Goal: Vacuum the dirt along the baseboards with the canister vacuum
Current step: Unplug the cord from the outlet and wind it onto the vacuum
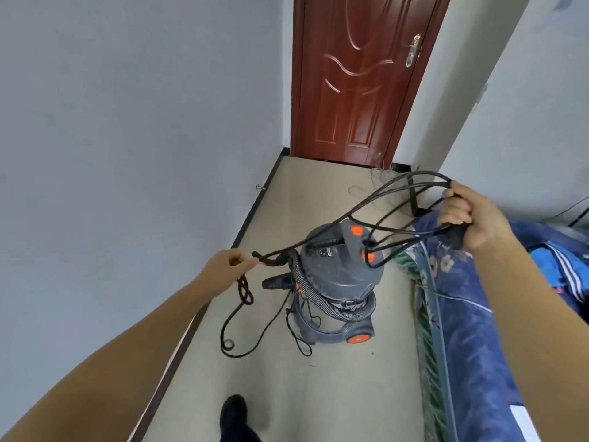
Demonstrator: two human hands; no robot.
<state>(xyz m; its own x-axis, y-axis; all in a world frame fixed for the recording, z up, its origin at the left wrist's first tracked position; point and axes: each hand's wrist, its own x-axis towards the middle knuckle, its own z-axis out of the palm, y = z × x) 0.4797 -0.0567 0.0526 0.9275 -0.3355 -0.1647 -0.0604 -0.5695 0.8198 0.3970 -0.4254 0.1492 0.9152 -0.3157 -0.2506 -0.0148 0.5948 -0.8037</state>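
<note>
A grey canister vacuum (342,275) with orange buttons and an orange wheel stands on the floor in the middle of a narrow passage, its ribbed hose (322,301) wrapped around the body. My right hand (468,215) grips a bundle of black power cord loops (382,199) raised above the vacuum. My left hand (229,266) pinches a strand of the same cord at its left end, and more cord hangs from it down to the floor. A dark baseboard (251,215) runs along the left wall.
A closed red-brown door (357,81) ends the passage. A bed with blue floral bedding (459,301) lines the right side. My shoe (234,413) is at the bottom. A doorstop (260,186) sticks out of the left wall. Thin wires lie by the door.
</note>
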